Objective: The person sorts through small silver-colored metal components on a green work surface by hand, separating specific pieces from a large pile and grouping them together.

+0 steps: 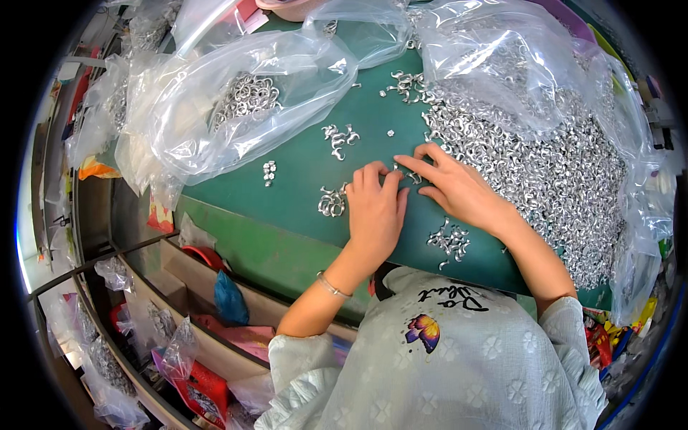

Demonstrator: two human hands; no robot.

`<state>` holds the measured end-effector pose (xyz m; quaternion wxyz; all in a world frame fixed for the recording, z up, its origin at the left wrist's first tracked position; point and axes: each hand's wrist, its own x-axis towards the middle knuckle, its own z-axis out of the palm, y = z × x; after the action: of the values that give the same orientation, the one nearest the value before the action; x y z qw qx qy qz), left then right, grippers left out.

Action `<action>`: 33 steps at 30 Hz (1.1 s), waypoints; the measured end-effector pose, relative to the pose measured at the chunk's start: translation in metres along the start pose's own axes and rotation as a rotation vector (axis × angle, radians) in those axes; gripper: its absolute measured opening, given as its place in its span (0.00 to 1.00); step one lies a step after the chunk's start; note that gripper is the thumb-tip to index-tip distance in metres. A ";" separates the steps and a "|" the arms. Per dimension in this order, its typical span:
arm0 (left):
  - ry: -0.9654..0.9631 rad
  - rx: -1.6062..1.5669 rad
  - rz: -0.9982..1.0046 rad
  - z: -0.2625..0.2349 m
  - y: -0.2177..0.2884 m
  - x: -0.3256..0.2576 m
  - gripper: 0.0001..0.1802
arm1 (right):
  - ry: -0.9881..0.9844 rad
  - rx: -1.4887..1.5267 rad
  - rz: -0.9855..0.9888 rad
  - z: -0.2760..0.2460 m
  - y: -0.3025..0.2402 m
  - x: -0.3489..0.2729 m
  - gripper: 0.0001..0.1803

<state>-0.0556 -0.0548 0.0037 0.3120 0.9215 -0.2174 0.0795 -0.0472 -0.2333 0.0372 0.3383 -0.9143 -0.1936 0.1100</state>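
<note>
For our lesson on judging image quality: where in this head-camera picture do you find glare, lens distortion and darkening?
Head view: glare streaks the clear plastic bags and sparkles on the heap of small metal rings; fisheye bends the green table edge; corners fall black; left hand and right hand look sharp and evenly lit.

The left hand [374,209] hid some small metal pieces [409,174]; bags [208,21] at twelve o'clock were cut off.

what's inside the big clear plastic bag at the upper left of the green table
The clear plastic bag holds a cluster of small silver metal rings. Crumpled, glaring folds hide whatever else lies deeper inside.
</note>
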 end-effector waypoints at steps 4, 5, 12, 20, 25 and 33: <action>0.031 0.024 0.001 0.007 -0.006 -0.005 0.13 | -0.028 -0.025 -0.002 0.002 0.001 0.004 0.26; 0.063 0.002 -0.006 0.007 -0.006 -0.006 0.13 | -0.031 -0.023 0.003 0.001 0.002 0.002 0.26; 0.081 0.025 -0.083 0.011 -0.005 0.000 0.14 | 0.030 -0.025 -0.019 0.006 -0.001 0.007 0.24; 0.105 0.014 -0.070 0.004 -0.006 -0.001 0.11 | 0.029 -0.065 0.021 0.007 0.005 0.002 0.20; 0.209 0.022 -0.126 -0.011 -0.025 0.018 0.09 | 0.036 -0.044 0.026 0.003 -0.007 0.008 0.21; 0.104 -0.020 -0.114 -0.019 -0.014 -0.003 0.14 | -0.033 -0.023 -0.108 0.022 0.007 0.000 0.24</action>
<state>-0.0522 -0.0326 0.0100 0.3362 0.9238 -0.1490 0.1070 -0.0529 -0.2257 0.0166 0.3302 -0.9044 -0.2495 0.1043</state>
